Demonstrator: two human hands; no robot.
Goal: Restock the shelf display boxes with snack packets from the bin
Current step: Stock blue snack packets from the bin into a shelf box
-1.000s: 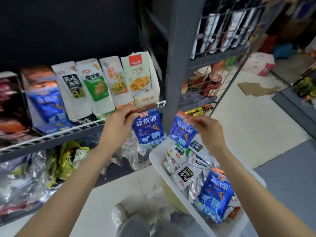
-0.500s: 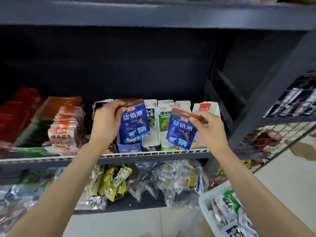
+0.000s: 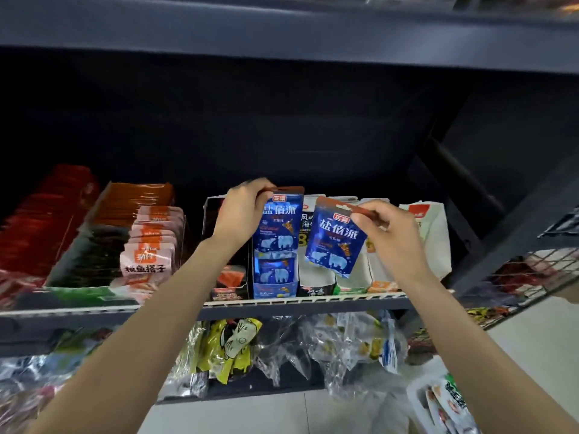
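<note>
My left hand pinches the top of a blue snack packet with polar bears, standing upright in the blue display box on the middle shelf. My right hand holds a second blue packet by its top corner, tilted, in the air just right of that box and in front of the white display boxes. The white bin with more packets shows only at the bottom right corner.
Pink packets and orange and red boxes fill the shelf's left side. A dark box stands left of the blue one. The shelf's white rail runs along the front. Clear bags crowd the lower shelf. A wire rack stands at right.
The view swung up from the bin to the shelf. Both hands carried their blue packets up; the left one now stands in the blue display box.
</note>
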